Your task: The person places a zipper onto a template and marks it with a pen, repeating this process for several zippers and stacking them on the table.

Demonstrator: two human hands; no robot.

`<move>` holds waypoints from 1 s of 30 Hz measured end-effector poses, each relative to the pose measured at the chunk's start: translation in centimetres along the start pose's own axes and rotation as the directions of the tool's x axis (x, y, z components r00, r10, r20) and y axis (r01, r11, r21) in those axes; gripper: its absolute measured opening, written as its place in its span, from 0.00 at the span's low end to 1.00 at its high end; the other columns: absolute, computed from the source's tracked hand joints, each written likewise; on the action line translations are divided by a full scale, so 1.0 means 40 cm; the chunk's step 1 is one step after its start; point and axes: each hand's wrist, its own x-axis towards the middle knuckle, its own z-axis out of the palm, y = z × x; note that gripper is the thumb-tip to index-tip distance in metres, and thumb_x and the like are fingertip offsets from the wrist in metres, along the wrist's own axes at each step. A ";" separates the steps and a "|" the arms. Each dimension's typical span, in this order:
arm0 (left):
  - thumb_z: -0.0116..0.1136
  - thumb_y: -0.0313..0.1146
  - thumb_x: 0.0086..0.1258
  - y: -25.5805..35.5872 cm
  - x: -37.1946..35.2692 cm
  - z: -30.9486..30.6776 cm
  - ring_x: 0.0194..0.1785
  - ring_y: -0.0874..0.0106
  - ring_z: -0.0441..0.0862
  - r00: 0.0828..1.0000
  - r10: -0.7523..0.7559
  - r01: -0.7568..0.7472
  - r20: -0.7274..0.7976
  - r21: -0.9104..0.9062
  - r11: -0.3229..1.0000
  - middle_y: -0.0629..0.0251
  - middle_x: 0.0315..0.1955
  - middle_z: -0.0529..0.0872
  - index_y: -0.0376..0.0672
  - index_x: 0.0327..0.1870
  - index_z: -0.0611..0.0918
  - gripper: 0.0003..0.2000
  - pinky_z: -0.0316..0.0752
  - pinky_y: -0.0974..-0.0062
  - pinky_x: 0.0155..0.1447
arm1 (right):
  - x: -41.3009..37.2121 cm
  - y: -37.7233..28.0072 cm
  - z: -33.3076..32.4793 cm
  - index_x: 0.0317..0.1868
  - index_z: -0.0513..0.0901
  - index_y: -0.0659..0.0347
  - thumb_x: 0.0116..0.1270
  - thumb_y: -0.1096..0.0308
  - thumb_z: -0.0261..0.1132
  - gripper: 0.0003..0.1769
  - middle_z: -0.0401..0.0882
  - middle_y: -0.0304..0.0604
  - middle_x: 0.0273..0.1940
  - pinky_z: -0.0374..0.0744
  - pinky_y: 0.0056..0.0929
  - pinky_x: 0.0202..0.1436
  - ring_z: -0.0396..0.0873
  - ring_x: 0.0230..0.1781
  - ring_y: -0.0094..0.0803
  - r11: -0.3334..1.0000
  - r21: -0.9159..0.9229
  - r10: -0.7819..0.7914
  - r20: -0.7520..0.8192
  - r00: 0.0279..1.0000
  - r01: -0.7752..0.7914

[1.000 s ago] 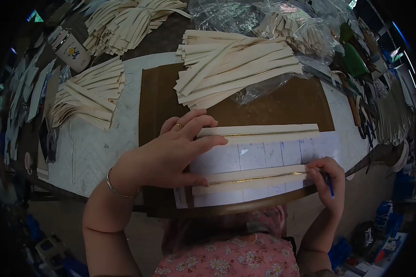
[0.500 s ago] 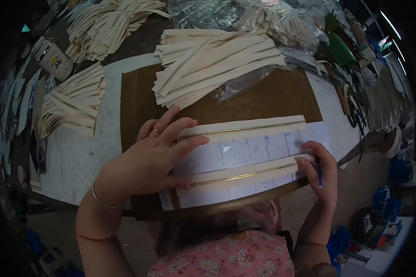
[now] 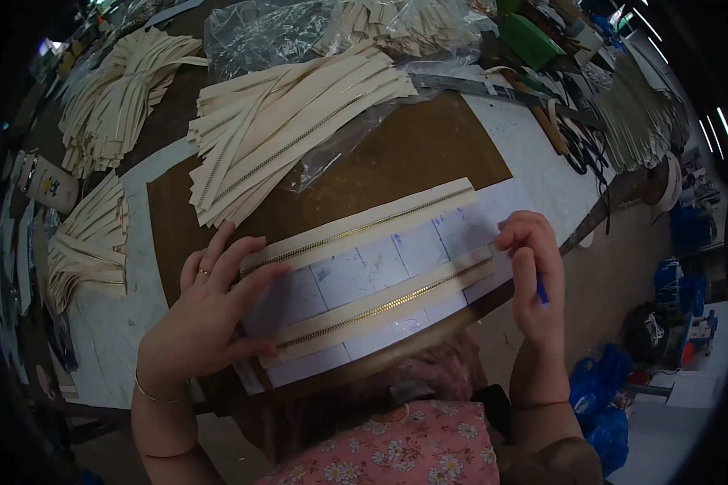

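My left hand (image 3: 206, 303) lies with fingers spread over the left ends of two cream zipper strips with gold teeth. Its fingers touch the upper zipper (image 3: 372, 221), while the thumb rests on the end of the lower zipper (image 3: 380, 314). Both strips lie flat, roughly parallel, on a white sheet (image 3: 279, 293) marked with blue lines. Off the right end of the lower zipper, my right hand (image 3: 535, 271) is curled round a blue pen (image 3: 542, 293). Most of the pen is hidden in the fingers.
Beneath the sheet is a brown board (image 3: 437, 153) on a pale-covered table (image 3: 534, 153). A zipper pile (image 3: 291, 121) sits behind it; more bundles (image 3: 121, 97) lie left beside a printed cup (image 3: 50, 183). Scissors and other tools (image 3: 578, 145) lie at right. Clear plastic (image 3: 259, 40) spreads at the back.
My right hand has come away from the lower zipper's right end, still holding the pen. The left hand keeps its place on the zippers. The whole view has tilted and shifted.
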 end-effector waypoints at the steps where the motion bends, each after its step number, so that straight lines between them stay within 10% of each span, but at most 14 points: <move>1: 0.78 0.45 0.50 0.002 0.001 -0.001 0.82 0.46 0.50 1.000 -0.019 0.019 0.006 -0.007 1.000 0.56 0.72 0.65 0.54 0.71 0.75 0.41 0.50 0.49 0.78 | -0.006 -0.013 0.013 0.42 0.80 0.67 0.78 0.58 0.60 0.17 0.77 0.44 0.41 0.76 0.31 0.47 0.75 0.43 0.31 0.976 0.216 -0.014 0.042 0.999 0.005; 6: 0.78 0.45 0.49 0.006 0.002 -0.003 0.82 0.46 0.50 0.999 -0.032 0.032 0.012 -0.002 0.999 0.56 0.73 0.65 0.54 0.71 0.74 0.42 0.50 0.49 0.77 | 0.004 0.001 0.073 0.31 0.74 0.64 0.85 0.52 0.45 0.27 0.76 0.45 0.41 0.76 0.23 0.39 0.76 0.33 0.25 0.813 0.574 -0.054 0.234 0.971 -0.093; 8: 0.78 0.44 0.49 0.007 0.001 -0.003 0.82 0.46 0.49 0.999 -0.045 0.045 0.013 -0.004 0.999 0.56 0.73 0.65 0.54 0.70 0.74 0.42 0.49 0.49 0.77 | 0.007 0.018 0.088 0.26 0.69 0.62 0.85 0.55 0.45 0.28 0.75 0.44 0.34 0.72 0.19 0.30 0.72 0.24 0.22 0.683 0.669 0.206 0.208 0.956 -0.293; 17: 0.79 0.45 0.48 0.017 0.005 -0.009 0.82 0.48 0.49 0.995 -0.094 0.094 0.038 0.000 0.996 0.59 0.73 0.65 0.55 0.70 0.75 0.42 0.48 0.48 0.78 | 0.007 0.044 0.099 0.23 0.69 0.62 0.84 0.60 0.49 0.27 0.71 0.40 0.26 0.67 0.21 0.25 0.67 0.20 0.22 0.917 0.391 0.077 0.008 0.997 -0.074; 30: 0.80 0.47 0.41 -0.001 0.001 0.004 0.83 0.46 0.47 0.997 -0.073 0.072 0.030 0.035 0.997 0.55 0.74 0.64 0.50 0.69 0.76 0.46 0.46 0.51 0.78 | 0.009 0.034 0.113 0.27 0.82 0.69 0.76 0.70 0.63 0.16 0.72 0.44 0.21 0.66 0.32 0.27 0.68 0.23 0.33 0.922 0.388 0.042 -0.070 0.997 -0.012</move>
